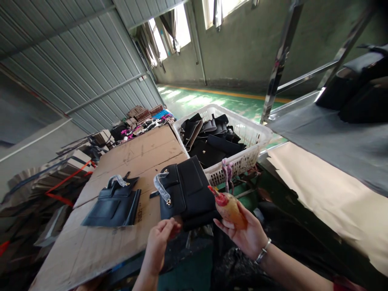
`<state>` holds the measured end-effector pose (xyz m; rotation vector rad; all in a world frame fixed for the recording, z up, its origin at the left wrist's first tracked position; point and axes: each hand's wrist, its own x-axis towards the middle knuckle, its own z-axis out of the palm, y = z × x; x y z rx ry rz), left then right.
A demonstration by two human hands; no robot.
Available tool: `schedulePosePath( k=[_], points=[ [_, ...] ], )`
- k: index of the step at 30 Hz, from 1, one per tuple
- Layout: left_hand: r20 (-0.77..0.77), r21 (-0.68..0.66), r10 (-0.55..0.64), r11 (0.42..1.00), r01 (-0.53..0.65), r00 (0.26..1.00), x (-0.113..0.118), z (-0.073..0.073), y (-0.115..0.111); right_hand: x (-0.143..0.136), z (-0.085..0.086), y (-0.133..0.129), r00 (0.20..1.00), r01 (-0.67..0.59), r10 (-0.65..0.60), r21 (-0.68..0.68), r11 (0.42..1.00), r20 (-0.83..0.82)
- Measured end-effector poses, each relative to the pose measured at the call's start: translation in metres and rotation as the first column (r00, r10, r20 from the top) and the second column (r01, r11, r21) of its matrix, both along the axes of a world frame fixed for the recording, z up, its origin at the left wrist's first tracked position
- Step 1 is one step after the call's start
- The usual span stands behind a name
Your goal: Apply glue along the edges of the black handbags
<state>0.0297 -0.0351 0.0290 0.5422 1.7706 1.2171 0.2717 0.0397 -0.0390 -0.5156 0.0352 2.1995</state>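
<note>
My right hand (247,234) is wrapped round a yellowish squeeze bottle (232,212) with a red-stained neck and a thin red tip. The bottle is tilted, its tip pointing up and to the left. Close to the front edge of a black handbag (194,188), my left hand (160,240) has its thumb and fingers pinched together; what they hold, if anything, I cannot make out. That bag lies on the cardboard-covered table, its plastic-wrapped handle (162,188) toward the left. Further left lies a second dark handbag (113,206) with a similarly wrapped handle.
A white plastic basket (254,135) of black leather pieces (212,145) stands beyond the bag. Brown cardboard (145,147) covers the table. Stacked pieces (69,169) line its left side. On the right, a metal-framed rack (306,76) holds black items.
</note>
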Motion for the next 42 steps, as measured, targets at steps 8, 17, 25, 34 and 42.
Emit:
schedulePosePath(
  k=[8, 17, 25, 34, 42],
  points=[
    [0.157, 0.144, 0.189, 0.966, -0.212, 0.969, -0.052, 0.041, 0.076, -0.002, -0.002, 0.003, 1.0, 0.008, -0.008, 0.018, 1.0, 0.022],
    [0.277, 0.27, 0.063, 0.952, -0.14, 0.959, -0.021, 0.076, 0.138, 0.018, 0.004, 0.011, 0.995, 0.103, -0.103, 0.012, 0.995, 0.005],
    [0.011, 0.66, 0.052, 0.75, -0.046, 0.999, -0.012, 0.075, 0.093, 0.083, -0.003, 0.03, 0.954, 0.24, -0.244, 0.042, 0.97, 0.172],
    [0.045, 0.365, 0.375, 0.856, -0.365, 0.926, -0.013, 0.015, 0.024, 0.108, -0.021, 0.047, 0.82, 0.226, -0.321, 0.248, 0.942, 0.473],
    [-0.061, 0.294, 0.5, 0.836, -0.463, 0.864, 0.004, 0.025, 0.024, 0.09, -0.031, 0.069, 0.657, 0.039, -0.361, 0.448, 0.893, 0.662]
  ],
)
